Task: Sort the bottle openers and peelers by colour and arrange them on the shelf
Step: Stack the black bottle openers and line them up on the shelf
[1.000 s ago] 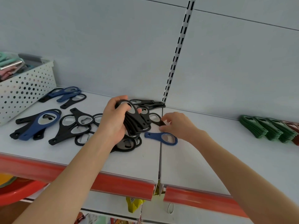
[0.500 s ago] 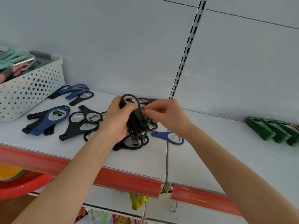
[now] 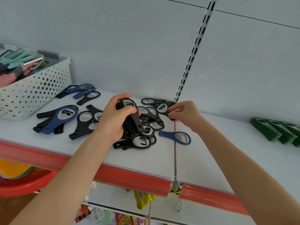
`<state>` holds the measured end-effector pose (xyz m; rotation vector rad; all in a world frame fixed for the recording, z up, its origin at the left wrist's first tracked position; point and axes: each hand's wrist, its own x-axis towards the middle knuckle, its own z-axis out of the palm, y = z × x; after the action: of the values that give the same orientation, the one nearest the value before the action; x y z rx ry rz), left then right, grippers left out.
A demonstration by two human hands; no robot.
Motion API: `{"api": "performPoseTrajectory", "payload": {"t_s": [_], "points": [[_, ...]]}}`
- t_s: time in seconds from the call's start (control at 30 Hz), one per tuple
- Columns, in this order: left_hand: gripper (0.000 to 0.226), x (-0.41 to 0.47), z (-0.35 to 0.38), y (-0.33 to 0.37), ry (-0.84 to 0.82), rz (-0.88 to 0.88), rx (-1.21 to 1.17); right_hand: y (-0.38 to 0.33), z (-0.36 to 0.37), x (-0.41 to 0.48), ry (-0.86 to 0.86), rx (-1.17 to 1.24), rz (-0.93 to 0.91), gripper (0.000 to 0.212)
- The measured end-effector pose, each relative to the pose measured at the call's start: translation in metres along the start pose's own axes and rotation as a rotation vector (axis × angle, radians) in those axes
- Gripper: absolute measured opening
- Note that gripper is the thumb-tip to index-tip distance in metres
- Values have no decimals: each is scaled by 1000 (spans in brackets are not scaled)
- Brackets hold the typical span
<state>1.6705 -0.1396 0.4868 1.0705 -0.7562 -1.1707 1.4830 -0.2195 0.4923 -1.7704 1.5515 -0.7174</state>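
Gripping stack of black openers (image 3: 133,118) in left hand (image 3: 113,118), over loose pile (image 3: 139,142) mid-shelf. Pinching one black opener (image 3: 162,108) with right hand (image 3: 185,113) — near back wall, maybe touching pile. Alone by seam, blue opener (image 3: 177,137); bare shelf (image 3: 214,153) from there to green stacks (image 3: 276,131) far right.

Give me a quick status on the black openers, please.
Left hand grips stack of black openers. Right hand pinches single black opener at the back. Blue opener lies loose beside the pile.

Black openers (image 3: 128,146), a blue opener (image 3: 164,133), green stacks (image 3: 274,130), white hole-dotted basket (image 3: 32,95), red shelf edge (image 3: 129,177).
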Motion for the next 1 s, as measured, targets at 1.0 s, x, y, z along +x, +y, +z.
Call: {"api": "performPoseTrajectory", "payload": {"t_s": [1.0], "points": [[47,2,-16,8,102,-72,-184,-69,64,-76,28,26,-423,9]]}}
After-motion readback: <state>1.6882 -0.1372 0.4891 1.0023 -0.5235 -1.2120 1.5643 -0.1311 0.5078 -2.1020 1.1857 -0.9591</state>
